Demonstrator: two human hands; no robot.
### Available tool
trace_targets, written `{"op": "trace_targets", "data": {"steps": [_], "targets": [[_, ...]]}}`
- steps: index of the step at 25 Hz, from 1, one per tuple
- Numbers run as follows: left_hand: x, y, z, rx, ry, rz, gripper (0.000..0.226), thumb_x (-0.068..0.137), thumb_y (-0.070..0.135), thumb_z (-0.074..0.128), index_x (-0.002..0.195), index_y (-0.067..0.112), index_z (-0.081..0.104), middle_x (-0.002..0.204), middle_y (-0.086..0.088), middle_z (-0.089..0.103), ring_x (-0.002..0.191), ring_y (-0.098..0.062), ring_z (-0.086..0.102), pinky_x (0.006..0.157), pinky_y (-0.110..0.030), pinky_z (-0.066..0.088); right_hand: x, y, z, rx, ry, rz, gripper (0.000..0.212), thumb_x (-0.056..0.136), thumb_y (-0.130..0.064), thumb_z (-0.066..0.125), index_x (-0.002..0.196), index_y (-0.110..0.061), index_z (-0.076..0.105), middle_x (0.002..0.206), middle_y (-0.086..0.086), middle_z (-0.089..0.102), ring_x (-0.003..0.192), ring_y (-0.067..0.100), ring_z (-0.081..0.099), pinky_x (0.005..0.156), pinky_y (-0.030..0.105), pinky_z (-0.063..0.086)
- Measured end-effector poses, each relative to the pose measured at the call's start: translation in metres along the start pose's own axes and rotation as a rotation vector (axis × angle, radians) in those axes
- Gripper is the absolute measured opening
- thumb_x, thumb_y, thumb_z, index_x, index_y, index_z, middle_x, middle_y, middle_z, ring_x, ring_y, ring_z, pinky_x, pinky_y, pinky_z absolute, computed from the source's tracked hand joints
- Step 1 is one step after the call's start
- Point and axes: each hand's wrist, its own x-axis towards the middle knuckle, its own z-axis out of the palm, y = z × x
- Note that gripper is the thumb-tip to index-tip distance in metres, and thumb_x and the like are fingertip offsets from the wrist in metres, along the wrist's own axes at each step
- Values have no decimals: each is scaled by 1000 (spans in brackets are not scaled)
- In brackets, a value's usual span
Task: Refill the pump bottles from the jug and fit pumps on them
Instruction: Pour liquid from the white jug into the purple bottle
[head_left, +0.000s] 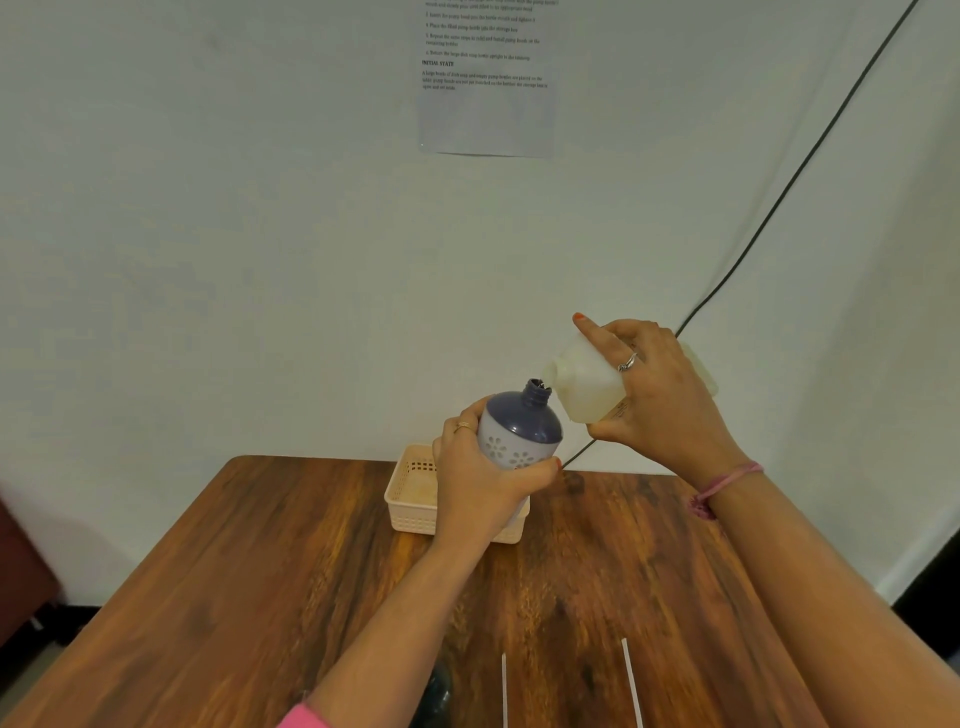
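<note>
Head view shows the person holding both vessels up above the far end of the wooden surface (260, 571). The left hand (483, 483) grips the pump bottle (519, 431) around its pale, flower-patterned body, tilted so its dark open neck leans right. The right hand (660, 395) grasps the translucent jug (587, 384), tipped over with its mouth just beside the bottle's neck, the forefinger stretched along the top.

To my eye the pour is under way or about to start. It would go best with the jug's mouth kept directly over the neck, the tilt raised slowly, and the bottle held steady.

The jug looks pale and cloudy; I cannot tell how much it holds, nor the level inside the opaque bottle. Behind the left hand a cream basket (410, 499) sits on the surface; its visible part looks empty. Two thin white tubes (504, 691) lie at the near edge.
</note>
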Motion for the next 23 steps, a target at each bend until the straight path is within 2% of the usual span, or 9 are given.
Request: {"op": "trace_targets", "data": {"steps": [2, 5, 7, 11, 15, 19, 23], "targets": [[0, -1, 0, 9, 3, 1, 80, 47, 47, 76, 116, 39, 38, 113, 9, 48, 107, -12, 48, 73, -13, 42, 0, 0, 1, -4, -4, 0, 108, 48, -23, 90, 143, -17, 38, 118, 17, 54, 105, 34, 51, 86, 47, 47], [0, -3, 0, 4, 17, 13, 82, 44, 49, 77, 116, 38, 40, 114, 6, 51, 108, -15, 51, 83, -28, 51, 1, 1, 1, 14, 8, -2, 107, 48, -21, 88, 142, -17, 39, 118, 16, 54, 105, 31, 49, 90, 49, 45], [0, -2, -1, 8, 19, 13, 80, 46, 46, 77, 116, 37, 41, 115, 5, 51, 108, -16, 51, 86, -31, 51, 1, 1, 1, 21, 11, -2, 107, 48, -20, 88, 142, -17, 39, 117, 16, 54, 106, 27, 45, 92, 50, 44], [1, -4, 0, 6, 14, 6, 80, 47, 45, 78, 117, 37, 40, 115, 5, 51, 109, -16, 51, 85, -30, 51, 0, 1, 1, 3, 1, -6, 107, 48, -22, 89, 143, -17, 39, 118, 17, 54, 105, 31, 48, 91, 50, 44], [0, -5, 0, 2, 14, 6, 79, 47, 45, 78, 117, 36, 41, 114, 5, 51, 108, -15, 51, 80, -22, 48, 1, 1, 1, 0, 7, -11, 106, 48, -21, 89, 142, -16, 40, 118, 17, 55, 105, 30, 48, 91, 51, 44], [1, -6, 1, 7, 11, -5, 79, 49, 45, 79, 118, 36, 41, 114, 7, 50, 108, -13, 50, 81, -23, 47, 2, 1, 1, -9, 6, -11, 107, 48, -21, 89, 142, -16, 39, 118, 17, 55, 105, 29, 46, 91, 51, 44], [1, -6, 1, 9, 18, -9, 83, 48, 46, 78, 122, 32, 43, 115, 8, 49, 108, -12, 50, 75, -15, 43, 2, 2, 1, -12, 10, -17, 106, 48, -20, 88, 142, -16, 40, 117, 17, 54, 104, 30, 48, 91, 51, 44]]}}
